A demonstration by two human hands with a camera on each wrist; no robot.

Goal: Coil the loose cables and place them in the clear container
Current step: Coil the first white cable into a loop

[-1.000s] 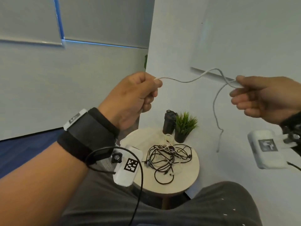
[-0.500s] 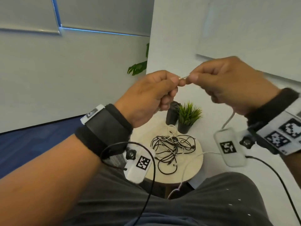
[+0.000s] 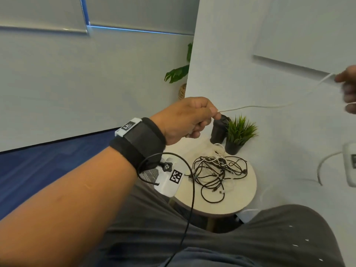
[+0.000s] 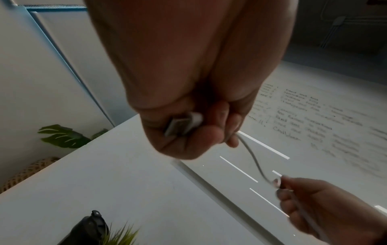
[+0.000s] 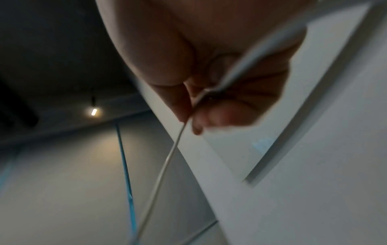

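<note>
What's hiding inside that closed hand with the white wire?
Inside the left hand, the left wrist view shows the white cable's plug: a silver metal tip with a white end. Curled fingers cover most of it, so its exact type stays hidden.

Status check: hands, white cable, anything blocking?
Left hand grips white cable at its USB plug; right hand pinches it further along. Cable spans between them, uncoiled. Tangled cables on round table. No obstruction seen.

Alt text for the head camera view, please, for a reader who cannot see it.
Both hands hold a white cable in the air: the left hand grips one end, the right hand pinches it at the frame's right edge. Below, a tangle of cables lies on a round table.
</note>
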